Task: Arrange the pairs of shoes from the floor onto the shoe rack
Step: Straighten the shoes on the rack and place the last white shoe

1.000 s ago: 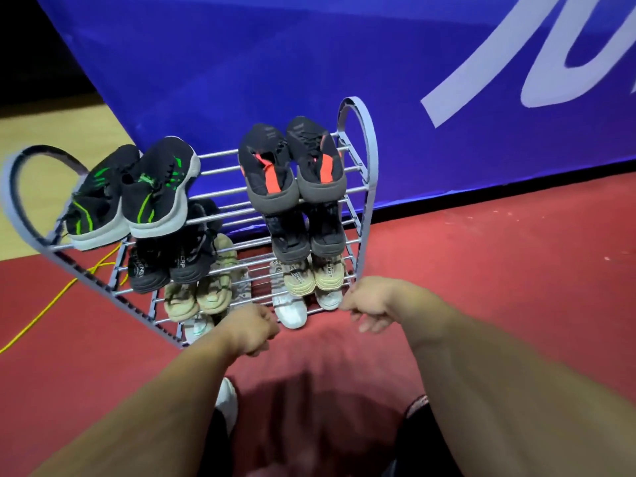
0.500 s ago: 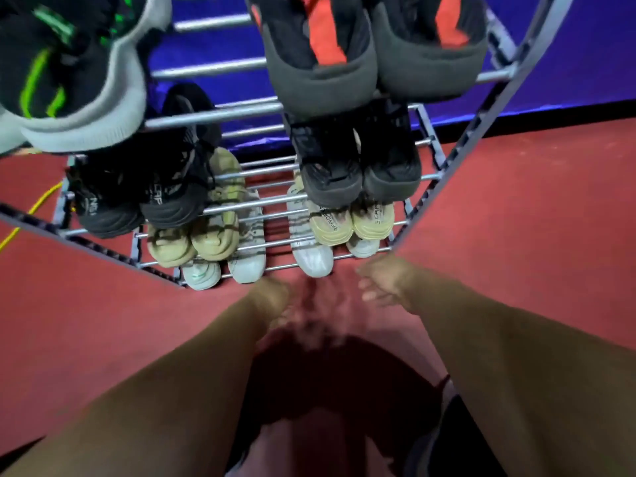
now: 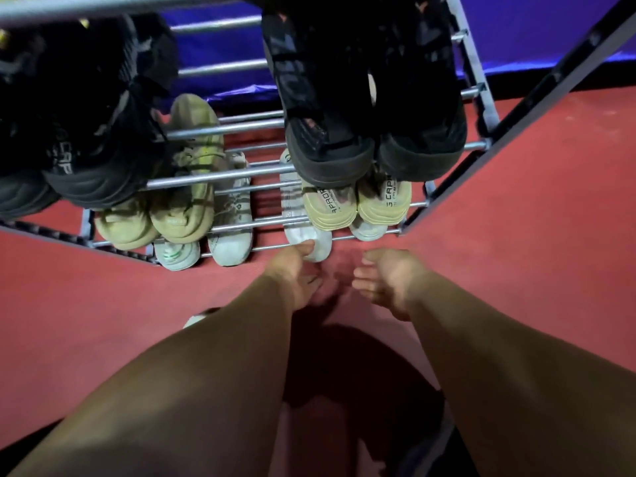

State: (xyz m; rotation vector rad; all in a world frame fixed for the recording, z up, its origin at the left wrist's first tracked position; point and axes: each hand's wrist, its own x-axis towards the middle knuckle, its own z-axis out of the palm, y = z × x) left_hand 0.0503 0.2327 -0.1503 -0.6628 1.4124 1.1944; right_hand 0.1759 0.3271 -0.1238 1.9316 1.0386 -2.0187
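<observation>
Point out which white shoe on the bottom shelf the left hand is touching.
The white shoe under the right-hand tan pair, third white one from the left. Its toe sticks out past the front bar, and the left hand rests against it; the other three sit untouched.

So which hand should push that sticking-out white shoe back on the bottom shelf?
Probably the left hand. Its fingertips already reach the heel of the white shoe that pokes out past the front bar of the shoe rack. The right hand hangs open beside it, over bare floor, touching nothing.
</observation>
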